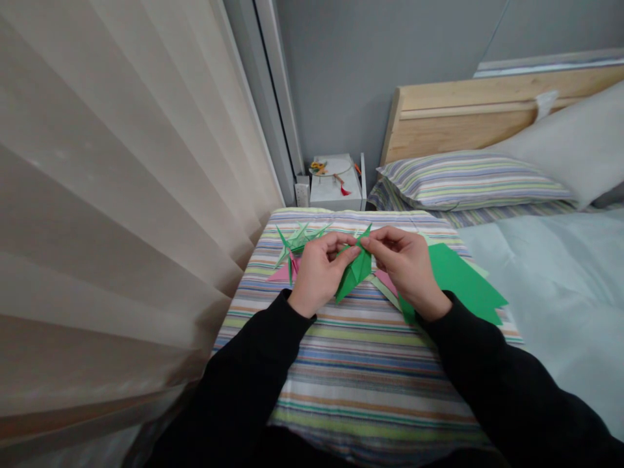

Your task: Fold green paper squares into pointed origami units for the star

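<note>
Between my hands is a piece of folded green paper [357, 272], with a narrow point sticking up at its top and a wider part hanging down to the left. My left hand [322, 270] pinches it from the left side. With thumb and finger, my right hand [402, 260] grips it near the upper point. Just beyond my left hand lie several folded paper figures [297, 240] in green and pink, partly hidden by that hand. Flat sheets of green paper [461, 283] lie under and to the right of my right wrist. A bit of pink paper [386, 282] shows between the hands.
A striped cloth [370, 370] covers the surface before me. A pleated curtain [146, 162] hangs close on the left. Behind stands a small white cabinet [336, 190] with a round fan on top. A bed with a striped pillow [478, 181] and pale blue quilt [556, 273] is at right.
</note>
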The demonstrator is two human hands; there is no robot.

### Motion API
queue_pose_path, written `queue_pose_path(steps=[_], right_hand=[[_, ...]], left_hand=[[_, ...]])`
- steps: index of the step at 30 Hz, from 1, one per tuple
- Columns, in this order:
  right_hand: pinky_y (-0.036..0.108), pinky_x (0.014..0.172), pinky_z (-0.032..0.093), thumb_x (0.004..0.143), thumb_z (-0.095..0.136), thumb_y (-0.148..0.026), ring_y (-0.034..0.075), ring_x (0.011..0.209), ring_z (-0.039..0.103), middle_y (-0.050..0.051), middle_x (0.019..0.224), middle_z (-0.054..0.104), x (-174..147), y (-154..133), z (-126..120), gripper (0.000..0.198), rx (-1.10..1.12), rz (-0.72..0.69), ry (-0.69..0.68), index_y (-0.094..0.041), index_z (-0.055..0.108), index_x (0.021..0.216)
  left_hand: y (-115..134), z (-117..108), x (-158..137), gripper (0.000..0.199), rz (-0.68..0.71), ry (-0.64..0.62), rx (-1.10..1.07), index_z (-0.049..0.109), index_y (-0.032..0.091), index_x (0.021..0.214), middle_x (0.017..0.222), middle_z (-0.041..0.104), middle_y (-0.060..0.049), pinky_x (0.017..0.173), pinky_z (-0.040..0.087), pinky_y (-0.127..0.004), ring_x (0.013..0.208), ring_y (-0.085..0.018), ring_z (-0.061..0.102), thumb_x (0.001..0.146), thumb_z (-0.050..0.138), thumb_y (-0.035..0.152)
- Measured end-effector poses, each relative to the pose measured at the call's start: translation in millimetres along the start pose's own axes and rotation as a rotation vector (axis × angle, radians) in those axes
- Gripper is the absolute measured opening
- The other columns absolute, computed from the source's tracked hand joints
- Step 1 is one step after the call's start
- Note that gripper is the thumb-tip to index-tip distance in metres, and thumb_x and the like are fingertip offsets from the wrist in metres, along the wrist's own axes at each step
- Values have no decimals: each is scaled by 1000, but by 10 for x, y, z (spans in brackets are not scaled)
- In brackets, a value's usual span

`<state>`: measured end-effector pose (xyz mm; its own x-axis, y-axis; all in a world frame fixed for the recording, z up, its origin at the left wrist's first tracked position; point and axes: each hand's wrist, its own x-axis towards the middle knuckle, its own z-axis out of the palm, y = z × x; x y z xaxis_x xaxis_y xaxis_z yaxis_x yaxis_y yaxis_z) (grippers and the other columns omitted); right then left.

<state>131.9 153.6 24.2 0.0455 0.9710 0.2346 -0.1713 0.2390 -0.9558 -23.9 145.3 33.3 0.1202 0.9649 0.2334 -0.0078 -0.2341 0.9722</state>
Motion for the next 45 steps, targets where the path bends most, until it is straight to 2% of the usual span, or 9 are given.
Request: queue_pose_path(steps=[3,13,18,23,27,30,35,40,45], right_hand=[[26,47,25,72,87,-33,7,49,38,-6,55,54,-1,22,-9,21,-21,-33,-32,-18,72,69],[28,52,29,69,82,-34,9,52,42,-4,56,56,14,-55,12,22,-36,-14,115,-19,67,65],[28,51,25,68,80,-32,9,49,37,-6,48,49,20,-83,7,24,-35,-23,143,-20,62,58],[29,54,32,66,80,-30,11,54,44,-3,56,60,26,-62,-2,13,-61,3,122,-19,73,65],[30,63,40,67,80,-28,12,58,47,-3,59,60,32,-24,-8,11,-12,-38,213,-20,73,63],[31,64,41,70,80,-29,13,60,48,-2,63,62,1,-10,13,12,2,-31,224,-21,73,65],[31,62,40,71,81,-31,13,57,45,-4,56,57,-92,-7,101,12,-3,39,59,-22,75,65],[31,63,41,71,81,-30,12,58,48,-2,57,63,-113,-17,135,15,-65,75,-127,-20,76,62],[29,58,36,76,83,-36,11,56,44,-4,60,60,-56,-15,57,21,-62,-32,78,-20,72,68]], left_hand=[[4,-3,-1,15,-34,-13,-28,68,16,90,69,70,1,62,48,-24,63,-13,64,81,79,22],[30,-20,-22,48,-203,-135,-141,59,20,108,74,72,2,60,49,-25,61,-14,67,69,88,24],[28,-73,10,44,-161,35,-134,63,19,100,79,76,-1,70,54,-28,70,-16,71,66,89,24],[103,-149,42,47,-198,237,-351,64,20,98,78,74,2,64,54,-27,67,-15,69,63,94,31],[153,-105,21,40,-268,138,-594,69,18,94,93,77,-4,81,61,-33,84,-18,74,71,89,43],[117,-39,-4,43,-285,41,-542,74,17,99,100,78,-4,82,60,-31,88,-17,73,64,95,29],[20,1,-4,31,-206,153,-427,76,16,88,90,79,-3,76,56,-28,80,-14,70,65,94,29],[20,-22,8,27,-171,178,-403,76,15,84,82,78,-2,75,56,-27,76,-14,70,66,92,28],[8,-42,15,24,-176,114,-306,77,13,79,75,75,-2,66,50,-26,68,-12,65,67,91,28]])
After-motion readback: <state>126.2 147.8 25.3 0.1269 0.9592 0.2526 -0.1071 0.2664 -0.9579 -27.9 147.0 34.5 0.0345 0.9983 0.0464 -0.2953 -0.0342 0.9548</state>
